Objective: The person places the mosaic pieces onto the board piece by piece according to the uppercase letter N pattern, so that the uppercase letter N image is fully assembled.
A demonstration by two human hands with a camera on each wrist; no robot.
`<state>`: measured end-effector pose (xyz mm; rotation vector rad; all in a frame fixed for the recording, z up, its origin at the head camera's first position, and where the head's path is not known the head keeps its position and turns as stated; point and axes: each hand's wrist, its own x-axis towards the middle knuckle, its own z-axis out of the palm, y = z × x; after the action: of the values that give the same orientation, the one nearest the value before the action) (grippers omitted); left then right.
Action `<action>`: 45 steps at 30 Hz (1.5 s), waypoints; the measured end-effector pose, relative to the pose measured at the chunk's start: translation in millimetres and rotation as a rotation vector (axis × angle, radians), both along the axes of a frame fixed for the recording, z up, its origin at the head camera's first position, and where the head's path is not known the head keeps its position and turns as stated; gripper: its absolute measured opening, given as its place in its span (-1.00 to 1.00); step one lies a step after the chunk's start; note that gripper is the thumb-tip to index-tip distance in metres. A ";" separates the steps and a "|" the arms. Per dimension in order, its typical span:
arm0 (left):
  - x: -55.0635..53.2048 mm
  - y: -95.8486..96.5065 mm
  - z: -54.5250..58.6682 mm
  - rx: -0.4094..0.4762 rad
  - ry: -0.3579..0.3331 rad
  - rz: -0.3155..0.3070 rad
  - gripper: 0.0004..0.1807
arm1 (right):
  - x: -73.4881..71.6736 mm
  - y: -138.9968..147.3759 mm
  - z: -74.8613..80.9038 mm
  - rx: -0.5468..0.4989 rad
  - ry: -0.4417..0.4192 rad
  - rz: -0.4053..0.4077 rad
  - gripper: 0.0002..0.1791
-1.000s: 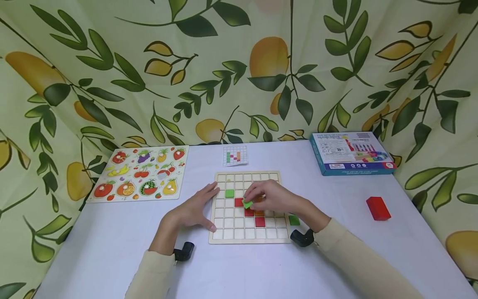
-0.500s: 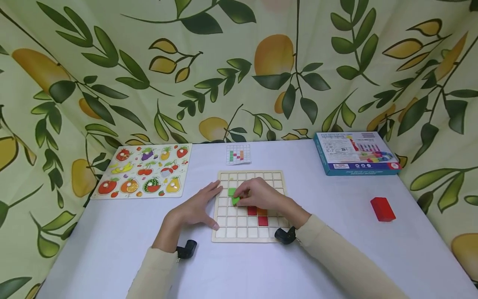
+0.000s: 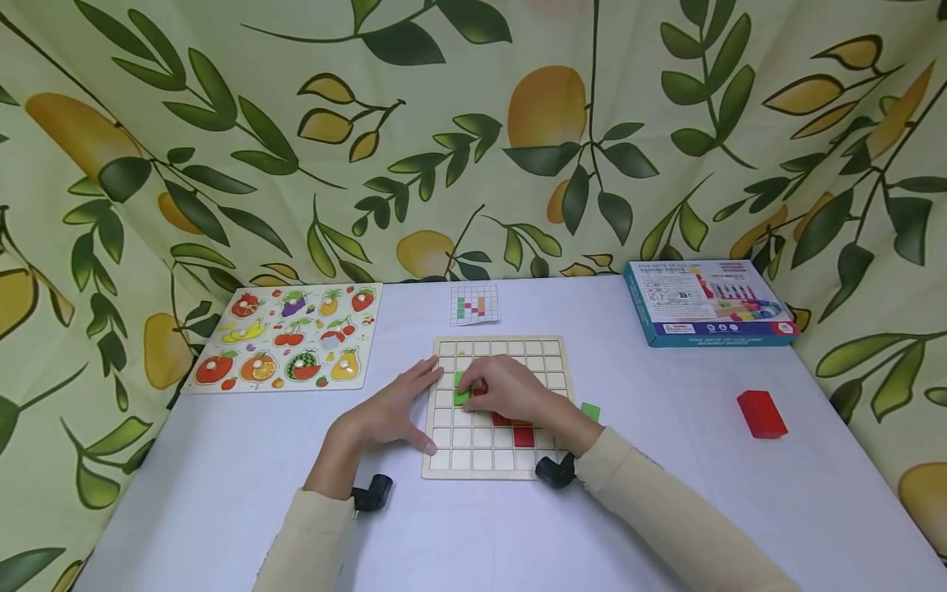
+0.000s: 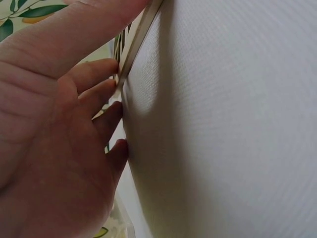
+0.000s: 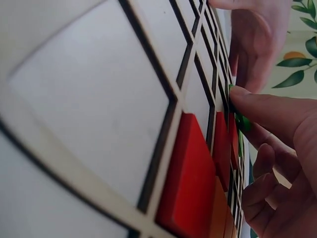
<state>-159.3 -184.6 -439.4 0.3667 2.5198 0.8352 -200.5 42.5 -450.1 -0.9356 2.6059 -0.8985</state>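
My right hand (image 3: 510, 388) pinches a green square tile (image 3: 461, 398) between thumb and fingers, at the left part of the wooden grid board (image 3: 473, 459). Just beyond it, another green tile (image 3: 459, 378) sits in a cell. Red tiles (image 3: 523, 437) run in a diagonal on the board, partly under my hand. The right wrist view shows a red tile (image 5: 190, 183) close up with an orange tile (image 5: 219, 213) beside it. My left hand (image 3: 388, 409) rests along the board's left edge, fingers extended and thumb apart; its fingertips touch that edge in the left wrist view.
A loose green tile (image 3: 589, 410) lies right of the board. Behind the board is a small pattern card (image 3: 474, 305). A fruit puzzle board (image 3: 284, 337) lies at left, a flat box (image 3: 710, 302) at back right, and a red block (image 3: 762, 413) at right.
My right hand has carried the green tile leftward across the board and lowered it beside the other green tile. My left hand stays at the edge. The head view has shifted slightly.
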 end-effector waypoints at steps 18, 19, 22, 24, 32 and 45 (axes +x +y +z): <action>2.1 -2.9 -0.3 0.004 0.004 0.019 0.32 | 5.0 -7.4 3.0 0.033 0.058 0.007 -0.90; 2.2 -2.9 -0.2 0.003 0.001 0.023 0.32 | 5.0 -7.5 3.1 0.037 0.059 0.007 -0.91; 2.5 -2.7 -0.2 0.001 -0.003 0.030 0.33 | 5.0 -7.3 3.0 0.039 0.056 0.007 -0.91; 2.4 -2.8 -0.4 0.002 -0.004 0.032 0.33 | 4.9 -7.1 2.8 0.041 0.053 0.006 -0.91; 0.4 -1.2 -0.9 0.015 -0.006 0.024 0.31 | 4.0 -3.6 6.2 0.062 0.033 0.022 -0.88; -0.4 2.2 0.2 0.006 -0.015 0.024 0.31 | -6.2 15.9 20.6 -0.020 -0.064 0.073 -0.76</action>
<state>-159.7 -182.4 -439.2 0.3316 2.5128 0.8520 -206.7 58.5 -429.5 -0.9840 2.4963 -0.9224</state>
